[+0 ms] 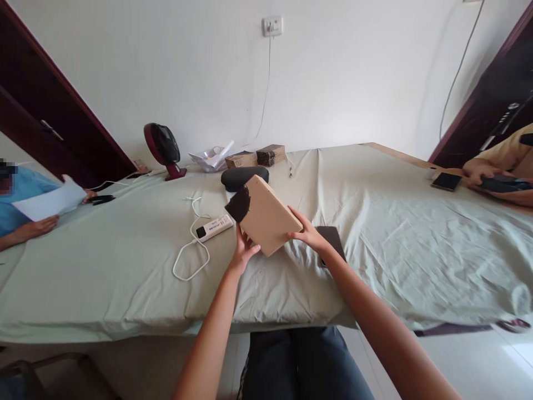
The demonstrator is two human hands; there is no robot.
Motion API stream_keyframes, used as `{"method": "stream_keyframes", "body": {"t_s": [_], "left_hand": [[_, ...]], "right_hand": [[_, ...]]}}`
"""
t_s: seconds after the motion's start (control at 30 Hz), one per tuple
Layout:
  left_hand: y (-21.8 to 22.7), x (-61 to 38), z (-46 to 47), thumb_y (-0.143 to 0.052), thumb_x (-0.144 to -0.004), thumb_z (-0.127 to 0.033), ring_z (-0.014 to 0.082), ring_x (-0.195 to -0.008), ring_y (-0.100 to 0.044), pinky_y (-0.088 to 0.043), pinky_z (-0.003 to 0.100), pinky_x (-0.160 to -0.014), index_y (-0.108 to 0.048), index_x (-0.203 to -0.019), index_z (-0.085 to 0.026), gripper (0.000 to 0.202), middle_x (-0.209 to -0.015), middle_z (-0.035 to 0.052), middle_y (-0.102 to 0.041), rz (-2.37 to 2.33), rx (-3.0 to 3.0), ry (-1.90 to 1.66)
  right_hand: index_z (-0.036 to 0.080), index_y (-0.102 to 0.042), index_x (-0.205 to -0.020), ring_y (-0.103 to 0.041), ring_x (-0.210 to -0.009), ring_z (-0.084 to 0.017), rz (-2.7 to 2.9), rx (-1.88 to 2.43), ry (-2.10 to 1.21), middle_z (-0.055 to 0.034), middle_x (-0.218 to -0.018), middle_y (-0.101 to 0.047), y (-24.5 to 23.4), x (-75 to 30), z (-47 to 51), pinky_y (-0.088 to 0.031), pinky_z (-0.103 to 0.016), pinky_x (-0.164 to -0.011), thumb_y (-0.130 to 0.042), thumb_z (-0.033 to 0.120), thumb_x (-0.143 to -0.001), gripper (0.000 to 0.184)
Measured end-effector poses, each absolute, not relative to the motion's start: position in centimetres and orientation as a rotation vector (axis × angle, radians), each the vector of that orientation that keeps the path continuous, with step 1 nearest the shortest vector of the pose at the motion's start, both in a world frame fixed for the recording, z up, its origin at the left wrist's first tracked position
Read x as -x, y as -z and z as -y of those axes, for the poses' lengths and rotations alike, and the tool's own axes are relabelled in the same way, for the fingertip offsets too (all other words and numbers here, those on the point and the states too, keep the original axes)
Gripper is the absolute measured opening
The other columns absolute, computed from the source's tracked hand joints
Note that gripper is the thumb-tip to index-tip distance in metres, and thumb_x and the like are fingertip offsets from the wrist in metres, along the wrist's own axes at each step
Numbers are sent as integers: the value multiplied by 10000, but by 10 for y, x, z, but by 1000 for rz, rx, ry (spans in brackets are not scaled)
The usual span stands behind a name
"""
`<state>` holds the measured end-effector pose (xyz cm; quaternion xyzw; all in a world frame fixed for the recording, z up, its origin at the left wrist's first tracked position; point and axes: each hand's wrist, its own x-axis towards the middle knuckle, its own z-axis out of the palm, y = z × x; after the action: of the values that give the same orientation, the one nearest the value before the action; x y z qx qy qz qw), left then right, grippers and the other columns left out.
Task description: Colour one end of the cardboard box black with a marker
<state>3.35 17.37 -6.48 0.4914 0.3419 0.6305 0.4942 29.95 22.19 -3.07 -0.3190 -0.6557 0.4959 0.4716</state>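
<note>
Between my two hands a flat tan cardboard box (pixel 270 219) is held tilted above the cloth-covered table, with a black patch on its upper left corner. My left hand (pixel 245 249) grips its lower left edge, thumb on the near face. On the right corner, my right hand (pixel 306 229) has its thumb in front and fingers along the edge. Partly behind my right wrist lies a dark flat tablet-like thing (pixel 333 241). Left of the box is a white power bank (pixel 214 228) with a white cable (pixel 179 266). A black oval case (pixel 244 176) sits just behind the box.
At the back are a small fan (pixel 164 149), a white plastic bag (pixel 212 158) and two taped cartons (pixel 270 154). A person at the left holds paper (pixel 52 201). Another person's hands (pixel 483 169) hold a dark object at the right, near a phone (pixel 446 181).
</note>
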Motion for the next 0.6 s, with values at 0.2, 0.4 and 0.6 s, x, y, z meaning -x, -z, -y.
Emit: {"method": "stream_keyframes", "body": {"t_s": [0.2,0.4,0.6], "left_hand": [[39,5,-229,-935,-742,-458,337,-1500,-525,-544,377,-1086,-514,-1538,-320,912,-1664,142,-481,-1066,-1361,-1878],[65,14,-251,-980,-618,-336,239,-988,-711,-575,342,-880,-678,-1089,-240,568,-1033,54,-714,-1114,-1274,-1906],[89,17,-252,-1016,-545,-496,227,-943,-701,-577,322,-806,-697,-986,-226,608,-963,46,-707,-1086,-1208,-1829]], "right_hand": [[292,-563,-1588,-370,-1570,-427,1734,660,-963,-153,-1644,-399,30,-317,-236,-318,-630,-1304,-956,541,-717,987],[380,-282,-1712,-305,-1639,-366,1454,687,-852,-141,-1759,-282,33,-308,-225,-420,-606,-1260,-936,564,-764,1167],[429,-299,-1709,-233,-1680,-334,1452,614,-1010,-28,-1824,-206,26,-309,-223,-327,-590,-1322,-927,529,-792,1117]]}}
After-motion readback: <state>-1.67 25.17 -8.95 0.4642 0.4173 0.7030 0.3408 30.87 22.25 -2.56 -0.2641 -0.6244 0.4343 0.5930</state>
